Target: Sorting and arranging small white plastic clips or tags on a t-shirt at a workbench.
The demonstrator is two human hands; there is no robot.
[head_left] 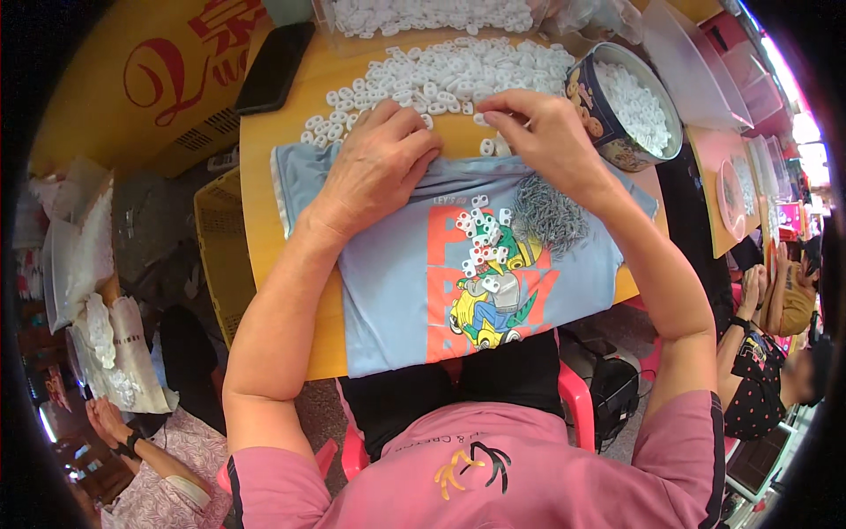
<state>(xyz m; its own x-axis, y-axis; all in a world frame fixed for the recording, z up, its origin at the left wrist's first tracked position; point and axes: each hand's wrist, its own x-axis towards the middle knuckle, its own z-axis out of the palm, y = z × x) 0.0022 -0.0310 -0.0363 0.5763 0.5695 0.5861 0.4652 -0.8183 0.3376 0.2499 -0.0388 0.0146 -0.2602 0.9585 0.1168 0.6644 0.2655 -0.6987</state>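
Note:
My left hand [381, 163] rests at the far edge of a light blue printed T-shirt [388, 291] on the table. Its fingers are curled together, and they hide whatever may be in them. My right hand [548, 137] pinches a small white two-hole plastic piece [478, 118] between thumb and forefinger. Just below the fingertips lies another white piece [486, 147]. A heap of small grey metal nails or screws [550, 213] sits on the shirt under my right wrist. Several loose white pieces [480, 238] are scattered over the shirt's print.
Beyond my hands a large spread of white pieces [458, 70] covers the yellow table [264, 189]. A round tin [617, 132] full of them stands at the right, a clear bin [432, 18] at the back. A black phone [275, 69] lies far left. Other people sit at both sides.

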